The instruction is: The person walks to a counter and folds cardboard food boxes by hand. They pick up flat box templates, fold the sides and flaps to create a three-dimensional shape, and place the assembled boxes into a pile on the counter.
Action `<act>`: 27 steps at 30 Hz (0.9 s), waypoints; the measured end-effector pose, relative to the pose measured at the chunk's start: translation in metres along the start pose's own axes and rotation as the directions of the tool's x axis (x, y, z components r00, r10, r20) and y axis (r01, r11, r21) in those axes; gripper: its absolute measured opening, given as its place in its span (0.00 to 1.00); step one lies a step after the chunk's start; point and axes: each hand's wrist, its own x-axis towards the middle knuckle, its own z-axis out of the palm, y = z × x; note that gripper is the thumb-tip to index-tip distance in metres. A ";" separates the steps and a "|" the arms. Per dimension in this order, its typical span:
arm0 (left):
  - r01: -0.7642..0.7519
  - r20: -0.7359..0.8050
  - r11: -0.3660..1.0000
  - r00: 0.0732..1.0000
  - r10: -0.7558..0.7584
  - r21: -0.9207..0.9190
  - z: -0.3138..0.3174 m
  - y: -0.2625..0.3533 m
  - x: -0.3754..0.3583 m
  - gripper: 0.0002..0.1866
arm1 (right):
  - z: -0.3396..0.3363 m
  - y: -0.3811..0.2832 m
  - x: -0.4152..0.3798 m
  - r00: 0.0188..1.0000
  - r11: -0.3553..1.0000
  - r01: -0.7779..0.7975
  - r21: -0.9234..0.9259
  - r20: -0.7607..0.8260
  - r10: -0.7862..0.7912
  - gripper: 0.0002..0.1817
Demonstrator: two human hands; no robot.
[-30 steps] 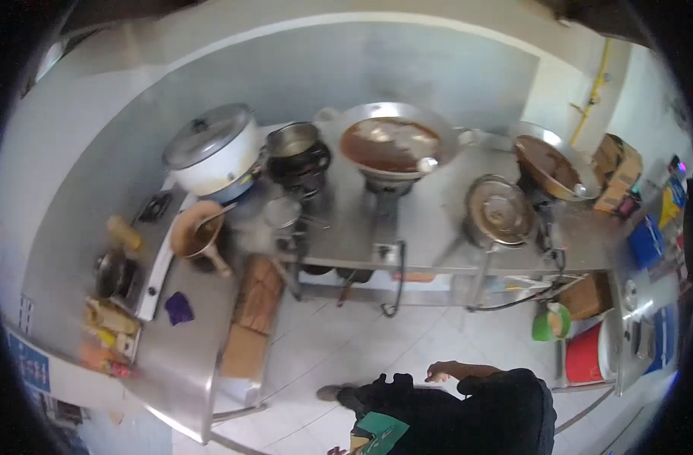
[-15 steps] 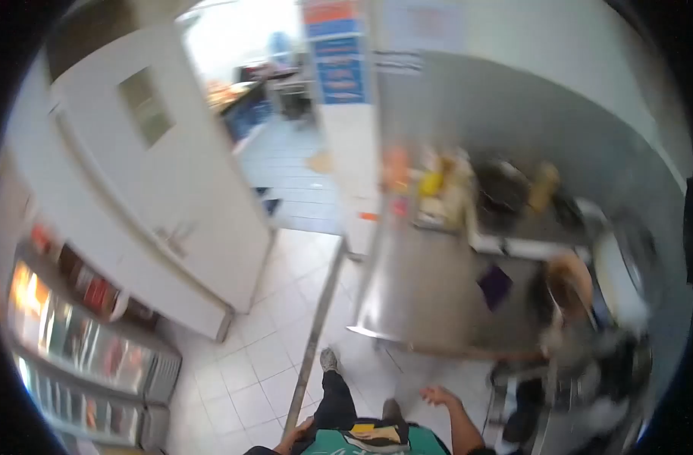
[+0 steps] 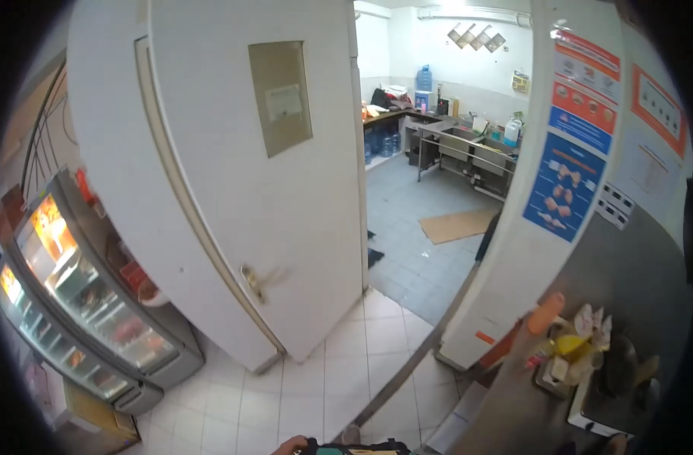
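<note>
At the bottom edge, only a part of my left hand point(image 3: 291, 445) shows, beside the dark edge of my green and black clothing point(image 3: 346, 449). Its fingers are mostly cut off, so I cannot make out whether it holds anything. My right hand is out of view. Ahead stands a white door point(image 3: 233, 197) with a small window pane and a metal handle point(image 3: 252, 282), swung open at the left of a doorway. Neither the door nor its handle is touched by a hand.
Through the doorway are a sink unit point(image 3: 468, 148) and a cardboard sheet point(image 3: 456, 226) on the floor. Lit display fridges point(image 3: 96, 296) stand left. A steel counter point(image 3: 506, 413) with a yellow-topped bottle group point(image 3: 570, 345) and a pan point(image 3: 618, 364) lies right, beside a poster-covered wall post point(image 3: 513, 265).
My view has turned left and up towards the doorway, so the counter has shifted to the lower right. My right hand has left the view; my left hand shows less.
</note>
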 end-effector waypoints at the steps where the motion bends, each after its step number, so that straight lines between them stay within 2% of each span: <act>1: -0.011 -0.007 1.000 1.000 0.011 -0.010 -0.026 0.016 0.013 0.33 | -0.020 -0.032 0.017 0.999 0.999 0.035 0.020 -0.039 -0.035 0.27; 6: -0.050 -0.021 0.988 0.999 0.047 -0.145 -0.108 0.113 0.081 0.36 | -0.087 -0.161 0.078 0.982 0.980 0.148 0.133 -0.141 -0.129 0.26; 8: -0.097 0.020 0.992 0.995 0.099 -0.074 -0.120 0.159 0.134 0.34 | -0.105 -0.191 0.109 0.983 0.978 0.140 0.152 -0.137 -0.120 0.26; 10: -0.125 0.133 0.992 0.983 0.123 0.009 -0.119 0.200 0.192 0.35 | -0.123 -0.214 0.145 0.991 0.986 0.094 0.138 -0.108 -0.079 0.26; 15: -0.237 0.293 0.959 0.938 0.183 0.158 -0.216 0.336 0.269 0.43 | -0.196 -0.244 0.274 0.997 0.996 -0.062 -0.062 0.034 0.064 0.26; 17: -0.302 0.309 0.932 0.922 0.233 0.198 -0.264 0.396 0.300 0.46 | -0.246 -0.271 0.333 0.993 0.977 -0.044 -0.210 0.095 0.066 0.26; 19: -0.402 0.297 0.893 0.894 0.335 0.203 -0.313 0.469 0.328 0.49 | -0.311 -0.313 0.410 0.987 0.885 0.136 -0.446 0.136 -0.083 0.26; 20: -0.457 0.289 0.869 0.872 0.396 0.189 -0.337 0.507 0.339 0.51 | -0.347 -0.342 0.451 0.972 0.807 0.236 -0.542 0.109 -0.211 0.26; 21: -0.497 0.271 0.849 0.854 0.443 0.178 -0.359 0.544 0.348 0.53 | -0.376 -0.350 0.502 0.873 0.772 0.301 -0.560 -0.164 -0.460 0.26; 22: -0.528 0.260 0.830 0.839 0.478 0.181 -0.376 0.582 0.360 0.55 | -0.423 -0.395 0.518 0.735 0.772 0.441 -0.459 -0.308 -0.603 0.26; 23: -0.511 0.216 0.806 0.859 0.465 0.297 -0.384 0.616 0.395 0.56 | -0.471 -0.462 0.507 0.770 0.838 0.392 -0.379 -0.364 -0.524 0.25; 24: -0.524 0.242 0.790 0.851 0.467 0.318 -0.400 0.656 0.400 0.56 | -0.508 -0.513 0.514 0.739 0.857 0.478 -0.193 -0.440 -0.511 0.22; 26: -0.514 0.253 0.772 0.857 0.448 0.374 -0.411 0.717 0.457 0.55 | -0.584 -0.633 0.472 0.770 0.776 0.584 0.239 -0.465 -0.437 0.17; 27: -0.521 0.253 0.776 0.853 0.457 0.354 -0.420 0.753 0.473 0.55 | -0.618 -0.667 0.479 0.772 0.785 0.579 0.221 -0.459 -0.440 0.17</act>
